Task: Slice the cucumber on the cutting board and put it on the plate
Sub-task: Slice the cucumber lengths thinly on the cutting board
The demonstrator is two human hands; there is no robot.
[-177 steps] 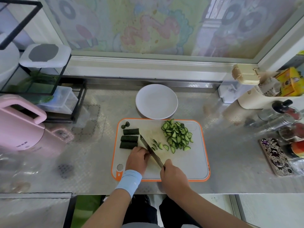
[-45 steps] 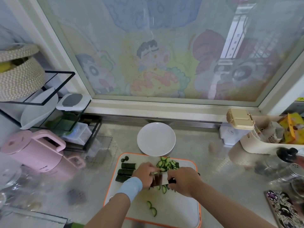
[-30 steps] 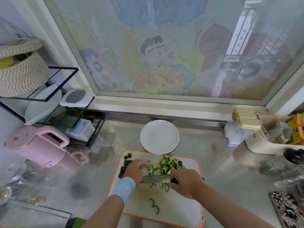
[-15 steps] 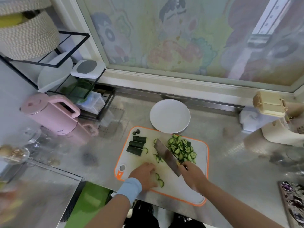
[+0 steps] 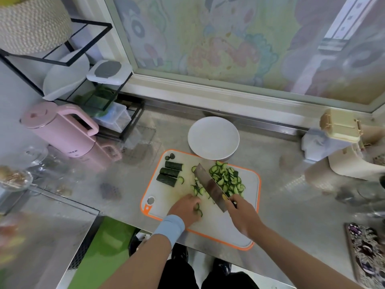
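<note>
While the cleaver [image 5: 209, 185] is being gripped at its handle by the right hand [image 5: 242, 215], loose slices [image 5: 198, 209] are being touched by the left hand [image 5: 184, 209]; whether they are pinched cannot be told. The cucumber pile [image 5: 228, 180] is lying on the cutting board [image 5: 229, 232], right of the blade.

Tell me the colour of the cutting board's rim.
Orange, framing the white cutting board, clearest in the head view.

glossy metal counter [image 5: 291, 205], matt plate [image 5: 213, 138]

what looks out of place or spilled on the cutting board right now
No slices lie off the cutting board. A few stray slices sit by the left hand, apart from the main pile beyond the knife the right hand grips.
</note>
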